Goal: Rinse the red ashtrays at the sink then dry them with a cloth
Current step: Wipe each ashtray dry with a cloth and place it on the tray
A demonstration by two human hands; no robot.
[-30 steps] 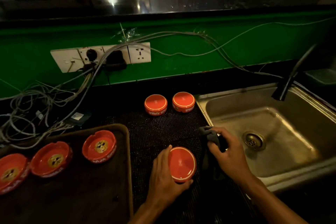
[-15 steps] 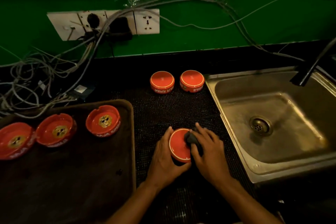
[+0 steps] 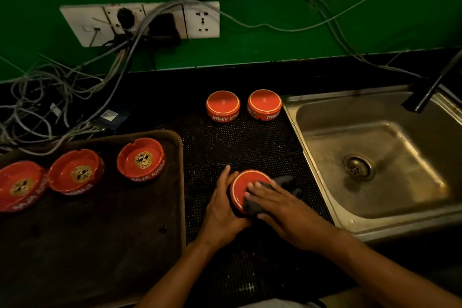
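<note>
The sink (image 3: 375, 170) at three o'clock lies dry and unused, while on the dark surface (image 3: 237, 137) the work has moved from the basin edge to the mat in front of the person. Half a second ago the right hand (image 3: 282, 204) bunched the cloth (image 3: 252, 206) at the rim of the upturned ashtray (image 3: 246, 182); now its fingers lie spread flat, pressing the cloth across the base. The left hand (image 3: 222, 210) cups the ashtray's nine o'clock side as before, fingers curled round it, so drying looks well under way.
</note>
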